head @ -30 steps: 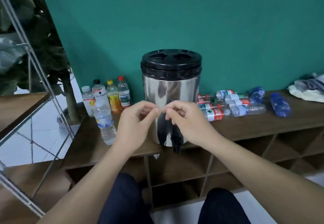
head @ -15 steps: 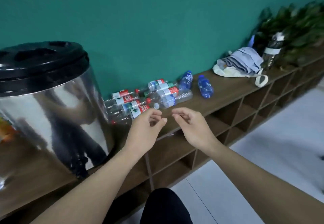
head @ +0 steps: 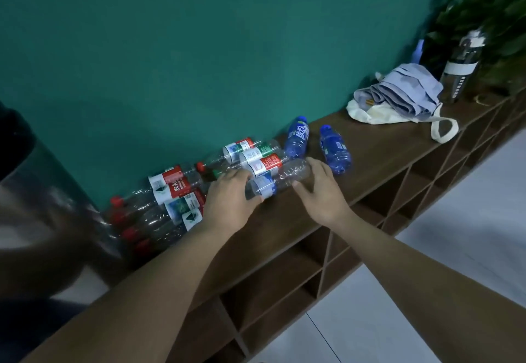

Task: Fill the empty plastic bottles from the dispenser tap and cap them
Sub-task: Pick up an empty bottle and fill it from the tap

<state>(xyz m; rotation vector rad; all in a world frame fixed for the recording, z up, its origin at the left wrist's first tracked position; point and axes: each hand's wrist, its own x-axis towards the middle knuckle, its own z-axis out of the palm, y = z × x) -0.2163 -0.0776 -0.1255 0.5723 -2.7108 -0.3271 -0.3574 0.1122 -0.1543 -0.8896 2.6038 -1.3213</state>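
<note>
A clear empty bottle [head: 277, 180] with a pale blue label lies on its side near the front edge of the wooden tabletop [head: 378, 158], caught between your two hands. Your left hand [head: 230, 200] covers its neck end, fingers curled over the top and thumb under the label, gripping it; the cap end is hidden beneath that hand. Your right hand [head: 321, 189] meets the base end, fingers bent against the plastic, though whether they truly clasp it or only touch it cannot be told.

Just behind the bottle, red- and green-labelled empties [head: 256, 155] lie stacked sideways against the teal wall [head: 199, 49], and more red-capped empties [head: 159, 206] are heaped to the left of your left hand. Two blue bottles [head: 333, 149] lie just beyond your right hand, apart from it.

At the far left edge, blurred, stands the steel dispenser [head: 31, 197], well apart from the held bottle. Farther right along the tabletop sit a folded grey cloth on a white bag [head: 404, 98], a dark sports bottle [head: 462, 66] and a leafy plant [head: 495, 21].
</note>
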